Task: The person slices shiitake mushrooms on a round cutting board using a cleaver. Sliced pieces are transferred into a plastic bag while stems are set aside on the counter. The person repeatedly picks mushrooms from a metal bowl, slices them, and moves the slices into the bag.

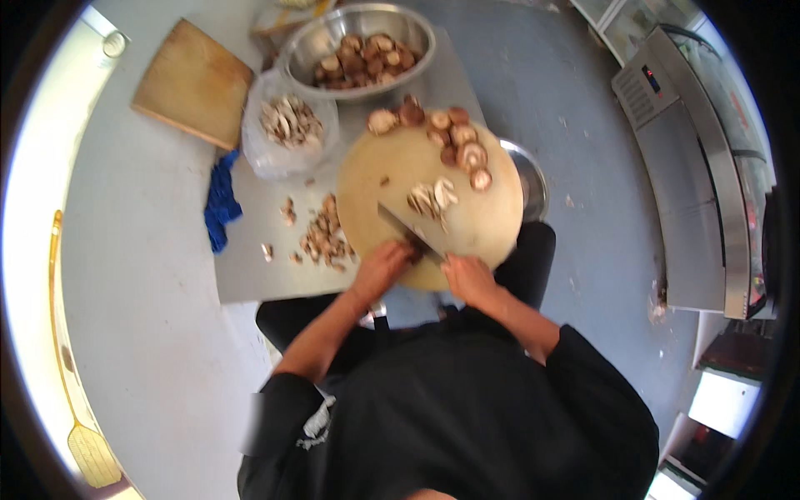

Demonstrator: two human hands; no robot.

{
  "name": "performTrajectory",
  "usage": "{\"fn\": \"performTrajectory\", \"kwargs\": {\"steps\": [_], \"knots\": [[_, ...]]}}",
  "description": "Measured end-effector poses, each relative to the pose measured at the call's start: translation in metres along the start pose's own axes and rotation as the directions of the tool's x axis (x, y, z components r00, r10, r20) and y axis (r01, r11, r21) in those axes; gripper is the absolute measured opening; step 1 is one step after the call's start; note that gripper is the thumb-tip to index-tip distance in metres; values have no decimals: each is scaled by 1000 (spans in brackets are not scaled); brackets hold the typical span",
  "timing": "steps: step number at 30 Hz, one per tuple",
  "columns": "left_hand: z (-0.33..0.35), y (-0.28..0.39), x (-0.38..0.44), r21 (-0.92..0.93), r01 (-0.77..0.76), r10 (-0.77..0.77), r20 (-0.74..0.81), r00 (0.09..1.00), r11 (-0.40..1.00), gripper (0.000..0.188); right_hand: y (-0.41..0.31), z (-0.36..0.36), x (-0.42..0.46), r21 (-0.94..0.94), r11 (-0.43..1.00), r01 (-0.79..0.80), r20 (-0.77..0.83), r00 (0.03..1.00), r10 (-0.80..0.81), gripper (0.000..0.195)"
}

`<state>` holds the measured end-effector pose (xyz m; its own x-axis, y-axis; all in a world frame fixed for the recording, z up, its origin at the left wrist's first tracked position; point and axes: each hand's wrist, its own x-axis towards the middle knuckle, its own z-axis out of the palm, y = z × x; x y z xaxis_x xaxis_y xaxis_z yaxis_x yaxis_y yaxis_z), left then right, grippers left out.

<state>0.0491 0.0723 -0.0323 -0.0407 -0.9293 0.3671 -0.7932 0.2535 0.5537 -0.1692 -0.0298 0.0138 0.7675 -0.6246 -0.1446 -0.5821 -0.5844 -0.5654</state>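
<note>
My right hand (467, 276) is closed around the handle of a kitchen knife (409, 231), whose blade points up and left over a round cutting board (369, 156). My left hand (382, 267) presses a dark mushroom (411, 251) against the board beside the blade; the fingertips are partly hidden. Just beyond the blade lie pale mushroom slices (431, 199). Whole brown mushrooms (470, 155) line the board's far right edge. Left of the board, trimmed mushroom pieces (326, 236) are heaped on the metal table (250, 275).
A steel bowl (422, 44) of whole mushrooms stands at the back. Next to it, a clear plastic bag (269, 156) holds sliced mushrooms. A wooden board (194, 84) and a blue cloth (222, 203) lie at left. Another metal bowl (534, 184) shows under the round board's right edge.
</note>
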Motion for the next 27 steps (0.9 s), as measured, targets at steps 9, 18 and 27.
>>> {"fn": "performTrajectory", "kwargs": {"steps": [9,18,27], "knots": [[-7,1,7,-56,26,-22,69,997,998,28,-26,-57,-13,-14,999,-47,107,993,48,23],[-7,1,8,-63,45,-41,67,997,997,29,-14,-21,-4,-75,997,4,62,998,0,20],[-5,3,2,-75,71,-69,26,997,995,30,-24,-44,-6,-78,997,10,132,991,0,21]]}}
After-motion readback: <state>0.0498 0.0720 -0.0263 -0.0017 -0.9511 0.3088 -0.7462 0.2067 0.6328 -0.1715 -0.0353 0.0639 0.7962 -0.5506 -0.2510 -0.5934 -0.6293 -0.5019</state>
